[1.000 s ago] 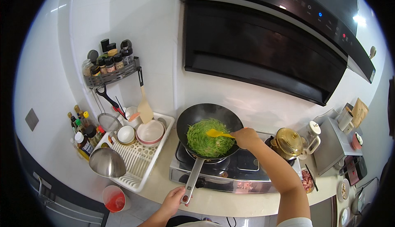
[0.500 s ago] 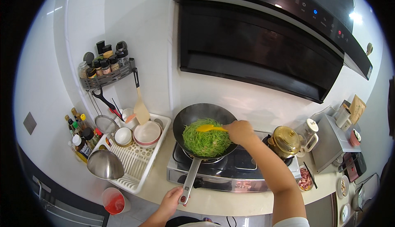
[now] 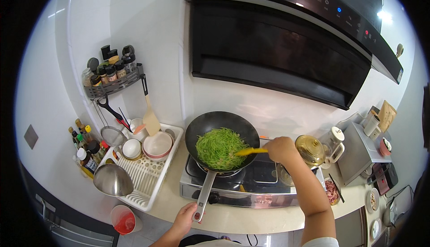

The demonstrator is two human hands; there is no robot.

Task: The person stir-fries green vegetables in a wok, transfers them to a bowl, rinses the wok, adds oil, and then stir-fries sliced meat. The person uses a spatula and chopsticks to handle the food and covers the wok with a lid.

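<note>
A dark wok [image 3: 195,130] sits on the left burner of the gas stove [image 3: 264,197], its metal handle pointing toward me. Thin green strips of vegetable [image 3: 215,146] lie heaped in it, with a few paler bits among them. My left hand [image 3: 185,216] is closed round the end of the wok handle. In my right hand [image 3: 281,149] is a yellow spatula [image 3: 251,151]; its tip touches the right side of the green heap. The fingers wrap the spatula's handle beyond the wok's right rim.
Left of the stove stands a white dish rack [image 3: 148,189] with bowls and a metal bowl [image 3: 113,180]. Behind are bottles [image 3: 85,144] and a spice shelf [image 3: 116,83]. To the right are a lidded amber pot [image 3: 310,150], a bowl of raw meat [image 3: 331,191] and chopsticks. A range hood [image 3: 277,45] hangs above.
My right hand has moved right and slightly nearer, drawing the spatula from the heap's upper middle to its right edge. My left hand keeps its hold on the wok handle.
</note>
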